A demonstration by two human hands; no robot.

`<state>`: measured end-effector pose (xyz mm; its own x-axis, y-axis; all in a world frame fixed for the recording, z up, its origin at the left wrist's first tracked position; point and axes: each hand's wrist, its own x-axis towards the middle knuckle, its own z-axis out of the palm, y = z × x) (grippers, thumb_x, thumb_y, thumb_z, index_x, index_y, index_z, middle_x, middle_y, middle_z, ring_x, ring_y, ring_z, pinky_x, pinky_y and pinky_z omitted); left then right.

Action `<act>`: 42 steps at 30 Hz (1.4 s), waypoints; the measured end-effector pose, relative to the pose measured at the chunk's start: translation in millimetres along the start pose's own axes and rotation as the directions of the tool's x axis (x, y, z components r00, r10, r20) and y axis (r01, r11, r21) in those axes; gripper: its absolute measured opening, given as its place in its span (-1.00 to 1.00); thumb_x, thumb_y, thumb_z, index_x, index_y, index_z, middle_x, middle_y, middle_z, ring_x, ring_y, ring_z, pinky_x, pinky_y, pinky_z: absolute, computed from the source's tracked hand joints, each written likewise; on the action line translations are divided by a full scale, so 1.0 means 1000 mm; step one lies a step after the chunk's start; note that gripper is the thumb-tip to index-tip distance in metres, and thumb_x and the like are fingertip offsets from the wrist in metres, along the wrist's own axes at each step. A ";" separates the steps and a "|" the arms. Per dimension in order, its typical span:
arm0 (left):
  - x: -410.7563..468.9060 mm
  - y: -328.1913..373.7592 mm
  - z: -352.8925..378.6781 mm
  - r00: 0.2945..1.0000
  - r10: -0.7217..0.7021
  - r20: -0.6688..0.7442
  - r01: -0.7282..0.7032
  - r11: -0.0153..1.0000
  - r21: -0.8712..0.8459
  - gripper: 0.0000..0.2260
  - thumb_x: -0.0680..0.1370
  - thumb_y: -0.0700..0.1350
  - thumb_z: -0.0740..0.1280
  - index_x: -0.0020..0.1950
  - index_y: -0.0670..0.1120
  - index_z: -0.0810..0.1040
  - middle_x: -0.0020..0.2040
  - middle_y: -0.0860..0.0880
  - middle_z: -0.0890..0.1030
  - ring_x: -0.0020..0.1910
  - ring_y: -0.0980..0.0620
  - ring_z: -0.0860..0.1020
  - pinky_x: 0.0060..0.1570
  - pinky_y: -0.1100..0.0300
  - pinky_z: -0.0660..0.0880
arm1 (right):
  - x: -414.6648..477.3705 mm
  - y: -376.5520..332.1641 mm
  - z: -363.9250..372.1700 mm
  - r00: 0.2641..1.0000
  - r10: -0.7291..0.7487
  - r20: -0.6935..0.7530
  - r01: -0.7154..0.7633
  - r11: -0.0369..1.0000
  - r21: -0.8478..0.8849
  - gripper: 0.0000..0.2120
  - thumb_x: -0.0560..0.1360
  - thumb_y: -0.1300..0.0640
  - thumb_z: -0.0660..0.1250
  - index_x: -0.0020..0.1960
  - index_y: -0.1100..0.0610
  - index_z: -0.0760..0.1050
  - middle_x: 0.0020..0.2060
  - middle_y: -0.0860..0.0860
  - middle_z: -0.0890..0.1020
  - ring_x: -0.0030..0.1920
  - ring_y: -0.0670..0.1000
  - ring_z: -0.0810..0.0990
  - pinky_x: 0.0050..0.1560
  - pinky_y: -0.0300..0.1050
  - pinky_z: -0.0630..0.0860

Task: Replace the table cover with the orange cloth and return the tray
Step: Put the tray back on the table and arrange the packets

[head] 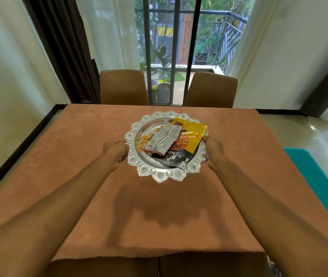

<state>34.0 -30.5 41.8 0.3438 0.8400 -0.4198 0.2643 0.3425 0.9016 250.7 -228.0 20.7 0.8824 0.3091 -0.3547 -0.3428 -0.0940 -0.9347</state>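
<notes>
The orange cloth (79,156) covers the whole table top. An ornate silver tray (160,173) with a scalloped rim is held over the middle of the table, its shadow falling on the cloth nearer to me. My left hand (115,149) grips the tray's left rim and my right hand (214,150) grips its right rim. In the tray lie a yellow and black almond packet (189,134) and a white snack packet (164,141) on top of it.
Two brown chairs (124,86) (211,89) stand at the table's far side, before a glass door with bars. Two more chair backs (107,266) are at the near edge. A teal mat (319,180) lies on the floor to the right.
</notes>
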 end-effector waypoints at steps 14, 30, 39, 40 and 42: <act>0.099 0.016 0.066 1.000 -0.008 0.004 0.008 0.998 0.060 -0.75 0.49 -0.41 0.32 -0.16 -0.04 0.56 -0.22 -0.02 0.60 -0.32 0.09 0.53 -0.52 0.35 0.48 | 0.116 -0.002 0.024 0.997 -0.032 -0.074 0.025 0.995 -0.098 -0.78 0.47 0.24 0.28 -0.35 0.11 0.48 -0.39 0.05 0.55 -0.34 0.06 0.53 -0.37 -0.09 0.39; 0.123 -0.010 0.084 0.920 0.384 -0.073 -0.327 0.857 0.398 -0.67 0.52 -0.23 0.33 0.29 -0.12 0.49 0.14 -0.09 0.53 0.03 -0.06 0.52 -0.05 0.06 0.57 | 0.127 0.032 0.016 0.957 -0.284 -0.054 0.246 0.899 -0.361 -0.64 0.49 0.02 0.40 0.28 -0.07 0.51 0.01 -0.05 0.61 0.00 0.02 0.63 0.02 0.01 0.58; 0.094 -0.002 0.120 0.635 0.624 0.455 -0.740 0.325 0.588 -0.42 0.50 0.27 0.25 0.44 0.00 0.44 0.40 -0.04 0.49 0.40 -0.08 0.39 0.40 -0.15 0.26 | 0.116 0.012 0.028 0.885 -0.465 -0.005 0.354 0.681 -0.642 -0.74 0.51 -0.14 0.40 0.11 -0.05 0.70 0.03 0.00 0.55 0.13 0.03 0.43 0.11 -0.02 0.41; 0.092 0.000 0.127 0.650 0.574 0.498 -0.744 0.348 0.571 -0.34 0.48 0.34 0.23 0.49 0.01 0.39 0.45 -0.05 0.45 0.44 -0.09 0.37 0.40 -0.14 0.28 | 0.113 0.011 0.032 0.865 -0.501 0.037 0.410 0.662 -0.627 -0.77 0.53 -0.12 0.35 -0.03 -0.02 0.72 -0.08 -0.03 0.58 0.02 -0.01 0.46 -0.01 -0.06 0.41; 0.087 0.005 0.139 0.722 0.460 0.517 -0.691 0.447 0.568 -0.18 0.42 0.47 0.18 0.56 0.03 0.27 0.51 -0.06 0.38 0.48 -0.11 0.34 0.41 -0.13 0.30 | 0.110 0.011 0.040 0.829 -0.549 0.108 0.501 0.642 -0.580 -0.64 0.56 -0.08 0.30 -0.30 0.09 0.63 -0.32 -0.02 0.59 -0.19 -0.01 0.50 -0.26 -0.07 0.37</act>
<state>190.7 -14.6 -4.8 0.8354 0.5466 0.0575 0.3923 -0.6663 0.6341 330.5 -157.1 -27.8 0.8846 0.4102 0.2218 0.4090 -0.4540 -0.7916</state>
